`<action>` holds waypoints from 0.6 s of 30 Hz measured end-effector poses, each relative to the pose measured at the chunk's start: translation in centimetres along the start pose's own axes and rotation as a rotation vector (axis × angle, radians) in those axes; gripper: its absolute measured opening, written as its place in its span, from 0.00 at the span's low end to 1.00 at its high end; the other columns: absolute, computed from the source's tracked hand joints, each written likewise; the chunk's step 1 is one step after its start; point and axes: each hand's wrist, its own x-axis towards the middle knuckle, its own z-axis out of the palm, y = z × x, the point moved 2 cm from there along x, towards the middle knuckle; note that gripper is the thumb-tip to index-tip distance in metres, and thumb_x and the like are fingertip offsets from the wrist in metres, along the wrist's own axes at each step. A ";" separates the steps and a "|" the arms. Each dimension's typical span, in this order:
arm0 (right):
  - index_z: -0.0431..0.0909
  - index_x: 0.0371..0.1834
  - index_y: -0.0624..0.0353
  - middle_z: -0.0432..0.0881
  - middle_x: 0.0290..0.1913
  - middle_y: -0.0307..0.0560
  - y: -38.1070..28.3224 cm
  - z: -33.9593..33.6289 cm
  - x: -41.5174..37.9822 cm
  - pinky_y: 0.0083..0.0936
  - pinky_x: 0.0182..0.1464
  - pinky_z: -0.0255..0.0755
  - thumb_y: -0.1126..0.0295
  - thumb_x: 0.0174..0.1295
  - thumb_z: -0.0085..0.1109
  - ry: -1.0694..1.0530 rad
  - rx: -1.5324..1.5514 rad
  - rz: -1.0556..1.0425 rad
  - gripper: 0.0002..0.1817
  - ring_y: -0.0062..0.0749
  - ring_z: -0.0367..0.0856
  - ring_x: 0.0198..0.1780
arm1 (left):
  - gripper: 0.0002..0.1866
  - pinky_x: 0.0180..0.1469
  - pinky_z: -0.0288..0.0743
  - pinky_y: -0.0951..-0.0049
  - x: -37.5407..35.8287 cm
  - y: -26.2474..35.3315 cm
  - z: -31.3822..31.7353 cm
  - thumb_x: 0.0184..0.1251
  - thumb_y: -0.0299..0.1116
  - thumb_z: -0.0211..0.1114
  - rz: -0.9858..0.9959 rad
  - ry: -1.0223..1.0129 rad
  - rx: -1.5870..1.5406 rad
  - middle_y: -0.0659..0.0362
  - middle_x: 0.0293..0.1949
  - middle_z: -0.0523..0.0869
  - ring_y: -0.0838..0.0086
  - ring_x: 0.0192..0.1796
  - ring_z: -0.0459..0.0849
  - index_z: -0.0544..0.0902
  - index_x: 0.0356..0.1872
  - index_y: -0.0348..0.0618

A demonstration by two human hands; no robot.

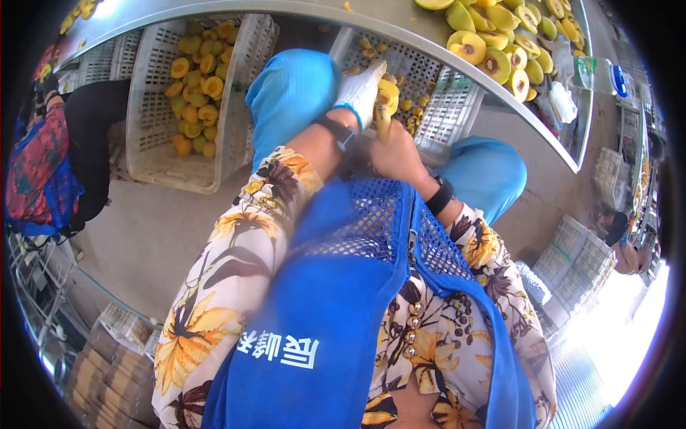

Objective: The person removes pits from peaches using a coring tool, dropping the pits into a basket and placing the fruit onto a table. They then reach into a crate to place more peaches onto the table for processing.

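Left grip (361,89), gloved, pinches a yellow fruit (388,96); right grip (395,154) wraps a knife handle (383,125) just below it, above a white crate (421,93).

Fruit (194,93) in crate (153,161), left of hands (379,121)

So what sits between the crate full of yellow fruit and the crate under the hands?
In the head view, the person's blue-clad knee lies between the full crate and the nearly empty crate.

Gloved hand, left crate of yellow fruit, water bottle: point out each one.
Gloved hand (361,89), head view, on the back of the white glove.
Left crate (146,154), head view, on its white slatted side wall.
Water bottle (599,75), head view, on its clear body.
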 end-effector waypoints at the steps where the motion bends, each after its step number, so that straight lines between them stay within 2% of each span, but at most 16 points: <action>1: 0.71 0.34 0.62 0.74 0.22 0.45 0.1 -0.6 0.3 0.22 0.17 0.67 0.68 0.54 0.52 -0.091 0.031 -0.051 0.09 0.24 0.75 0.18 | 0.19 0.30 0.74 0.75 0.1 0.2 0.1 0.65 0.47 0.57 0.015 0.000 0.052 0.57 0.28 0.83 0.74 0.29 0.80 0.82 0.36 0.38; 3: 0.69 0.35 0.61 0.73 0.22 0.42 -0.3 -1.3 0.3 0.22 0.14 0.65 0.69 0.55 0.51 -0.192 0.241 0.053 0.08 0.23 0.72 0.16 | 0.21 0.30 0.73 0.76 -1.3 1.8 0.5 0.64 0.50 0.58 0.129 -0.032 0.150 0.58 0.28 0.83 0.74 0.29 0.80 0.82 0.35 0.39; 4: 0.68 0.35 0.60 0.72 0.21 0.41 -2.6 -2.7 -0.2 0.21 0.13 0.64 0.70 0.55 0.51 -0.200 0.420 0.213 0.08 0.22 0.70 0.16 | 0.21 0.30 0.73 0.76 -2.1 2.5 0.8 0.63 0.51 0.58 0.182 -0.049 0.203 0.59 0.29 0.83 0.74 0.29 0.79 0.81 0.34 0.40; 5: 0.68 0.35 0.60 0.71 0.21 0.39 -3.7 -3.5 -0.5 0.21 0.12 0.63 0.71 0.55 0.51 -0.202 0.601 0.373 0.08 0.20 0.69 0.15 | 0.22 0.29 0.73 0.75 -2.1 2.5 0.8 0.62 0.52 0.59 0.118 -0.082 0.079 0.58 0.27 0.82 0.74 0.27 0.79 0.81 0.34 0.39; 6: 0.68 0.36 0.58 0.68 0.21 0.36 -3.4 -3.5 -0.4 0.19 0.12 0.61 0.71 0.56 0.51 -0.207 0.639 0.392 0.07 0.17 0.65 0.14 | 0.23 0.28 0.73 0.75 -2.0 2.6 0.9 0.61 0.52 0.61 0.055 -0.115 -0.046 0.57 0.26 0.82 0.73 0.26 0.79 0.81 0.33 0.38; 8: 0.68 0.36 0.60 0.69 0.21 0.37 -3.6 -3.8 -0.6 0.21 0.13 0.63 0.71 0.55 0.51 -0.185 0.576 0.362 0.08 0.19 0.66 0.14 | 0.24 0.26 0.73 0.74 -2.2 2.7 1.1 0.60 0.53 0.62 -0.020 -0.180 -0.211 0.55 0.25 0.82 0.72 0.23 0.78 0.80 0.32 0.37; 12: 0.68 0.37 0.65 0.74 0.22 0.46 -2.4 -2.3 -0.3 0.27 0.18 0.68 0.71 0.53 0.51 -0.018 0.259 0.179 0.11 0.28 0.73 0.16 | 0.23 0.24 0.72 0.72 -1.3 1.8 1.0 0.60 0.51 0.62 -0.097 -0.228 -0.188 0.54 0.25 0.81 0.70 0.22 0.77 0.79 0.31 0.36; 15: 0.67 0.37 0.69 0.78 0.25 0.60 -0.9 -0.8 -0.2 0.35 0.27 0.72 0.70 0.51 0.50 -0.013 0.100 0.184 0.14 0.44 0.81 0.24 | 0.21 0.24 0.72 0.72 -0.5 0.8 0.4 0.61 0.50 0.62 -0.124 -0.233 -0.151 0.53 0.25 0.81 0.69 0.20 0.77 0.78 0.29 0.36; 17: 0.66 0.36 0.71 0.78 0.27 0.66 -1.5 -1.1 -0.7 0.38 0.32 0.73 0.69 0.51 0.50 -0.005 0.055 0.171 0.15 0.51 0.81 0.28 | 0.21 0.23 0.73 0.72 0.1 0.2 0.0 0.61 0.48 0.62 -0.155 -0.273 -0.183 0.52 0.25 0.81 0.68 0.20 0.77 0.78 0.28 0.36; 18: 0.66 0.36 0.72 0.78 0.28 0.69 -2.0 -1.3 -0.9 0.40 0.35 0.73 0.69 0.51 0.50 -0.001 0.031 0.161 0.15 0.55 0.82 0.31 | 0.20 0.23 0.73 0.71 -0.3 0.4 0.2 0.61 0.48 0.62 -0.120 -0.200 -0.175 0.52 0.25 0.81 0.68 0.20 0.77 0.78 0.28 0.36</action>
